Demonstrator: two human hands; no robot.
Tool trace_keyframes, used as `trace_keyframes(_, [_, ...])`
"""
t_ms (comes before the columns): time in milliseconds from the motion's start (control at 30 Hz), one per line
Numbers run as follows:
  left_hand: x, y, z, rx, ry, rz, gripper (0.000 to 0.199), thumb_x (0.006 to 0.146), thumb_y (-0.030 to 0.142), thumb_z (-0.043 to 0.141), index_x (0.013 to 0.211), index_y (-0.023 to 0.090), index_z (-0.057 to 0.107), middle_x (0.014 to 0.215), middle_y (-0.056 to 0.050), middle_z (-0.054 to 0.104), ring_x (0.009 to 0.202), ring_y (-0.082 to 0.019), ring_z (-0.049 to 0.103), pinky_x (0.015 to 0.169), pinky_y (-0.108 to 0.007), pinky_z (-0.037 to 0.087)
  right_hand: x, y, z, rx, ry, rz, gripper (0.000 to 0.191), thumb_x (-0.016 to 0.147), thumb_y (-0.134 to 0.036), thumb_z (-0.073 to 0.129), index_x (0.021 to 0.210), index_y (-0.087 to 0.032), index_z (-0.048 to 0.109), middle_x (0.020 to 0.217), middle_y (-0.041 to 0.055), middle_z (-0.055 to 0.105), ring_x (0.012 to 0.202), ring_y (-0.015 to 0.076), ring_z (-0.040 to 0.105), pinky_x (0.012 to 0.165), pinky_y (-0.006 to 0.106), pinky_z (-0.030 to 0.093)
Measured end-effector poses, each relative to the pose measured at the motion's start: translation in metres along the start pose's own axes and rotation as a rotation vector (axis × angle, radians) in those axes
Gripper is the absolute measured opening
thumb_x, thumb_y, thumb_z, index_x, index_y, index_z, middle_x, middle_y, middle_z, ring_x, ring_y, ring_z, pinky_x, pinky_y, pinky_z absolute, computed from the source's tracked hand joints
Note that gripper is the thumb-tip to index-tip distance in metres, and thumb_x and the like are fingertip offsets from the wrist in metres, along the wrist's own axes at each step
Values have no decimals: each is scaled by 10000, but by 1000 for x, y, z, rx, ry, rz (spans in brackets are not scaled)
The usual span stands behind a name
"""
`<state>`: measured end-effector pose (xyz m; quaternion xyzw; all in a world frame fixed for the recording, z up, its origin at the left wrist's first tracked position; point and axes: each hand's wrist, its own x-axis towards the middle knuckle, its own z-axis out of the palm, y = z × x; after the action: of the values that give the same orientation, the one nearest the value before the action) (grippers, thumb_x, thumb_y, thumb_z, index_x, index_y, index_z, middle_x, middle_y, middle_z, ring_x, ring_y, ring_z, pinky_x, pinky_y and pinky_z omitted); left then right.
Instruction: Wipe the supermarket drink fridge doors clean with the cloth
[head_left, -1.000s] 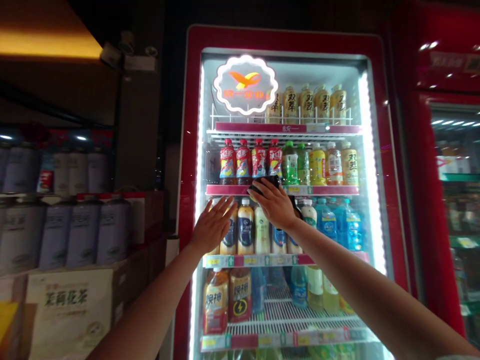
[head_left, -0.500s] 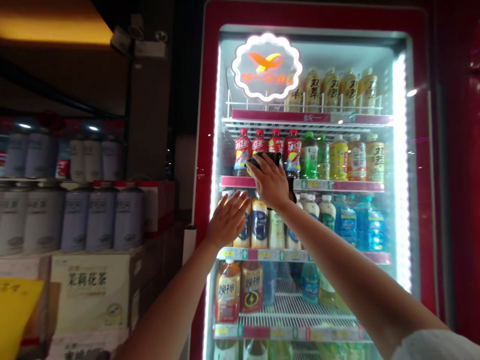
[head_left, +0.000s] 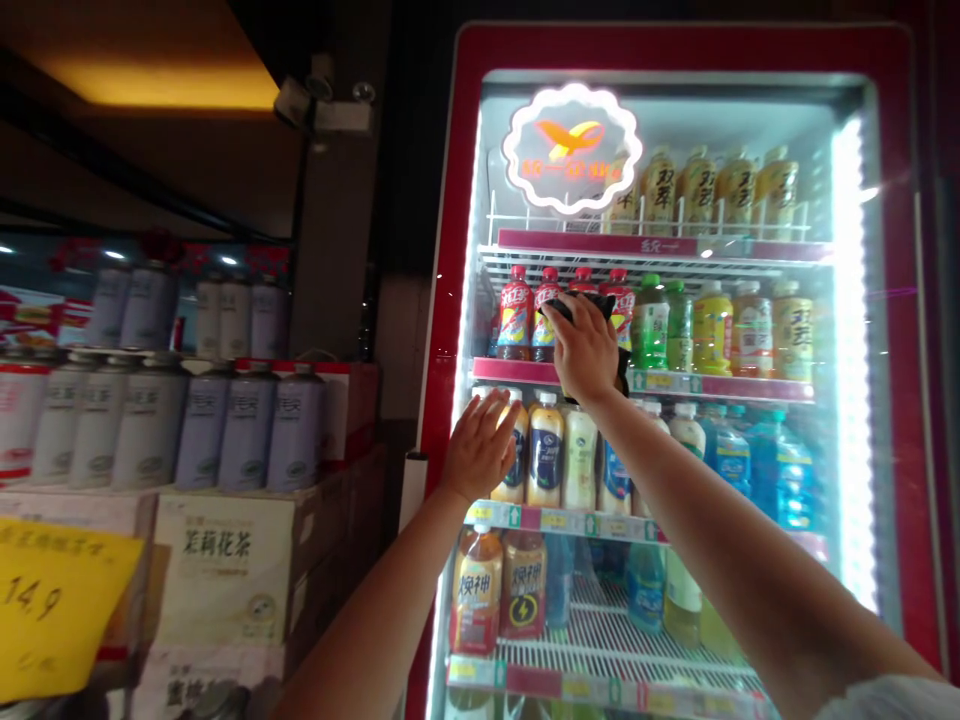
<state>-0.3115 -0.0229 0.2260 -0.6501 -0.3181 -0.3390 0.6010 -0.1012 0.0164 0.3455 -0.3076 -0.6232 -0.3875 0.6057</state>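
Note:
A lit drinks cooler with a red frame (head_left: 442, 330) and a glass door stands in front of me. My right hand (head_left: 583, 350) presses a black cloth (head_left: 622, 375) flat against the glass, over the row of red-capped bottles (head_left: 514, 315). Parts of the cloth show above the fingers and beside the wrist. Lower and to the left, my left hand (head_left: 480, 445) rests at the glass with its fingers spread and nothing in it, in front of the bottles with dark blue labels (head_left: 545, 455).
At the left, grey and lilac bottles (head_left: 225, 425) stand on cardboard boxes (head_left: 225, 565). A yellow price sign (head_left: 64, 605) is at the lower left. A glowing white-edged logo (head_left: 572, 150) is on the upper glass. A dark pillar (head_left: 334, 220) rises left of the cooler.
The view has shifted left, so the cooler and both hands appear further right. Against the bottles, my right hand has moved slightly right with the cloth. My left hand stays near the door's left side.

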Motion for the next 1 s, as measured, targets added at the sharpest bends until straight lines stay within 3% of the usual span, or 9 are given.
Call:
trace_keyframes(133, [1,4,-1,28,-57,-19,593,982,227,464,1558,134,360,1539,-159,524,1506,-296,383,1237,-521,341,-23,-13,-2,39,-125,-244,450,1019,-217,446,1446,-298,563,1576,58,499,1484,262,391,1077,449,421])
trace_keyframes(267, [10,2,-20,38,-202,11,550,984,238,474,1519,120,429,1546,-168,514,1495,-286,402,1234,-495,340,-50,-1,-13,58,-214,-437,434,996,-210,510,1404,-323,602,1556,58,523,1461,273,422,1079,453,415])
trace_keyframes(433, [16,-20,-61,81,-316,99,468,950,202,525,1413,147,570,1509,-127,565,1408,-276,511,1201,-465,379,-29,-2,-7,74,-93,-264,408,986,-215,526,1356,-321,659,1413,102,615,1333,300,516,1043,448,437])
trace_keyframes(600, [-6,-37,-80,119,-309,-5,442,932,191,543,1368,180,618,1473,-101,603,1369,-258,542,1166,-445,423,12,-52,17,123,46,-80,421,985,-184,488,1341,-317,668,1381,88,634,1311,288,519,1056,457,435])
trace_keyframes(667, [-14,-39,-80,123,-295,-34,438,937,170,524,1364,169,621,1465,-90,612,1358,-248,550,1162,-424,431,13,-72,24,145,8,-121,440,980,-171,493,1357,-333,652,1420,66,619,1356,283,490,1075,467,424])
trace_keyframes(767, [-20,-38,-77,135,-265,-54,433,947,155,498,1362,151,619,1448,-93,626,1351,-243,558,1178,-414,416,-4,-86,25,173,-107,-292,476,967,-149,522,1385,-350,628,1465,45,600,1405,268,461,1099,465,403])
trace_keyframes(900, [-19,-35,-77,127,-263,-46,413,943,168,505,1335,141,633,1437,-118,631,1331,-246,574,1164,-403,430,-28,-71,13,208,-176,-498,405,985,-198,536,1336,-351,666,1422,32,640,1378,249,500,1080,440,407])
trace_keyframes(1000, [-19,-34,-76,123,-243,-58,403,940,180,510,1322,143,637,1431,-121,634,1322,-254,578,1126,-404,460,-16,-56,10,217,-132,-465,333,992,-226,530,1251,-306,722,1362,40,676,1327,243,541,1067,418,420])
